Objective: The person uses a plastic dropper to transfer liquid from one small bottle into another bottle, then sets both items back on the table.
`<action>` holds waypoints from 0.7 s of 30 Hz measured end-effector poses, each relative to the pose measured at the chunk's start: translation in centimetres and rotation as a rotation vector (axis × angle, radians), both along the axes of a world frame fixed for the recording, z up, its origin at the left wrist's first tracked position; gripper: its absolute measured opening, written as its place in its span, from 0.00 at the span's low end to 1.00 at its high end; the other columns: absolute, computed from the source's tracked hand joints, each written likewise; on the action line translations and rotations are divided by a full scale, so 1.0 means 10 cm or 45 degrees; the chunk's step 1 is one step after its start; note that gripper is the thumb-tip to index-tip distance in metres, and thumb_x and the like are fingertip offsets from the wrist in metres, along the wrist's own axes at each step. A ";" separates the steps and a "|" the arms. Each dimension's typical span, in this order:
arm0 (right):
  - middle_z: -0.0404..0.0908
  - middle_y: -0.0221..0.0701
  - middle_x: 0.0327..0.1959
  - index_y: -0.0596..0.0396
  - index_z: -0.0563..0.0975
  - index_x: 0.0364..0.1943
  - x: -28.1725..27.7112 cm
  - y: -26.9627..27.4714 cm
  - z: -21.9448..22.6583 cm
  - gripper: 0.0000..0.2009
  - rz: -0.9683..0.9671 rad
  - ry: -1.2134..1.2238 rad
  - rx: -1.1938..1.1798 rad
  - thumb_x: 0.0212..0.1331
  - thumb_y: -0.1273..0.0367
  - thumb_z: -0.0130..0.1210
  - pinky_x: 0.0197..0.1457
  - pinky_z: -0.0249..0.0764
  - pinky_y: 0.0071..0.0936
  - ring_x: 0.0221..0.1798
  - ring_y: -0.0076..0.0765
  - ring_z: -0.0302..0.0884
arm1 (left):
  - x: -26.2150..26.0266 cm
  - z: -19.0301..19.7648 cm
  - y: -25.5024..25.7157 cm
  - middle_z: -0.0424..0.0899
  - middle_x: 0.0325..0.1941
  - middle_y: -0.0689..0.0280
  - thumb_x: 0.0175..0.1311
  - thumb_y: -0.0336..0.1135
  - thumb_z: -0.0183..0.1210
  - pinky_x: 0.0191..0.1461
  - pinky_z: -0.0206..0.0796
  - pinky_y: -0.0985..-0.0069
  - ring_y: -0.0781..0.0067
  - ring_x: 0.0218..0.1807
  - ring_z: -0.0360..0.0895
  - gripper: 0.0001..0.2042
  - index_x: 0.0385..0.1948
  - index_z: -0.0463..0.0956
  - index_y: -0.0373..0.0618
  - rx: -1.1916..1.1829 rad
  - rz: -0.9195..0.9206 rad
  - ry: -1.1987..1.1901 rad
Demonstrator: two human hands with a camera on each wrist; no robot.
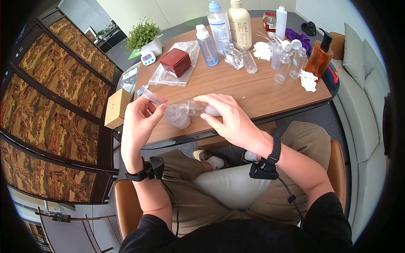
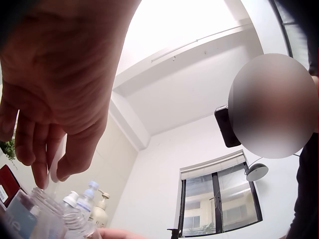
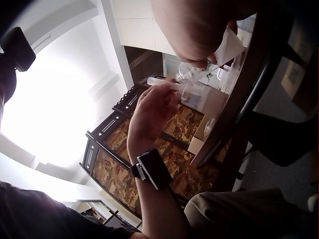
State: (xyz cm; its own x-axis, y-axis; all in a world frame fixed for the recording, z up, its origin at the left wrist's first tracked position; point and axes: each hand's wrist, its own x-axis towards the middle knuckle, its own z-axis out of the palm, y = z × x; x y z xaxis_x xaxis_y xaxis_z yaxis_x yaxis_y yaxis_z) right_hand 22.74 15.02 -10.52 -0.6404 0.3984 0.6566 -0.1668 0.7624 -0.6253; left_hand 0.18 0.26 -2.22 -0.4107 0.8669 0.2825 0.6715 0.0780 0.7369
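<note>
My left hand (image 1: 141,120) pinches a slim translucent plastic tube (image 1: 154,97) between thumb and fingers. In the left wrist view its lower part comes down by the mouth of a clear bottle. A wide clear bottle (image 1: 180,120) stands uncapped near the table's front edge, just right of that hand; pale contents show low in it. My right hand (image 1: 230,116) grips a second clear bottle (image 1: 194,108), tipped on its side with its threaded neck pointing left, right at the standing bottle's mouth. The right wrist view shows both necks close together beside the left fingertips.
Behind the hands are a dark red box (image 1: 175,62) on a zip bag (image 1: 190,48), pump bottles (image 1: 241,27), a square glass bottle (image 1: 233,57) and several small clear bottles (image 1: 282,69). Crumpled tissue (image 1: 308,81) and an amber pump bottle (image 1: 319,59) stand right; a cardboard box (image 1: 117,109) is left.
</note>
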 end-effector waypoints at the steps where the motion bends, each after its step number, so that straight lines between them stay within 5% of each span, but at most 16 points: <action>1: 0.87 0.42 0.56 0.58 0.79 0.66 0.00 0.00 0.01 0.19 0.000 0.000 0.000 0.72 0.73 0.61 0.71 0.72 0.50 0.59 0.53 0.83 | -0.01 0.00 -0.01 0.76 0.24 0.77 0.72 0.30 0.69 0.31 0.54 0.79 0.90 0.28 0.64 0.08 0.46 0.88 0.37 -0.009 0.000 0.001; 8: 0.87 0.42 0.55 0.59 0.79 0.65 0.00 0.01 -0.01 0.19 0.019 -0.012 -0.012 0.72 0.73 0.61 0.70 0.72 0.51 0.59 0.54 0.83 | -0.03 0.11 -0.14 0.83 0.40 0.74 0.77 0.25 0.62 0.42 0.62 0.84 0.88 0.37 0.72 0.06 0.50 0.83 0.38 0.340 0.097 -0.161; 14: 0.87 0.43 0.54 0.59 0.79 0.65 0.00 0.02 -0.01 0.19 0.023 -0.015 -0.013 0.71 0.73 0.61 0.70 0.72 0.51 0.59 0.53 0.83 | -0.03 0.16 -0.16 0.82 0.36 0.75 0.79 0.28 0.61 0.36 0.56 0.85 0.89 0.32 0.67 0.05 0.48 0.84 0.39 0.702 0.151 -0.115; 21: 0.87 0.43 0.54 0.59 0.79 0.65 -0.01 0.02 -0.01 0.19 0.018 -0.010 -0.014 0.71 0.73 0.61 0.69 0.72 0.51 0.58 0.53 0.84 | -0.01 0.06 -0.05 0.85 0.44 0.71 0.77 0.24 0.63 0.40 0.63 0.84 0.87 0.37 0.73 0.05 0.49 0.84 0.37 0.542 0.041 -0.221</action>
State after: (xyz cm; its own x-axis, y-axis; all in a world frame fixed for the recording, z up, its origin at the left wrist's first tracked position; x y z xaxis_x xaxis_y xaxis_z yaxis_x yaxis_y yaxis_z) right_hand 22.69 15.18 -10.61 -0.6511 0.3967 0.6471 -0.1722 0.7531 -0.6349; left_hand 0.13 -0.28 -1.59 -0.5079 0.6749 0.5353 0.5378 -0.2370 0.8091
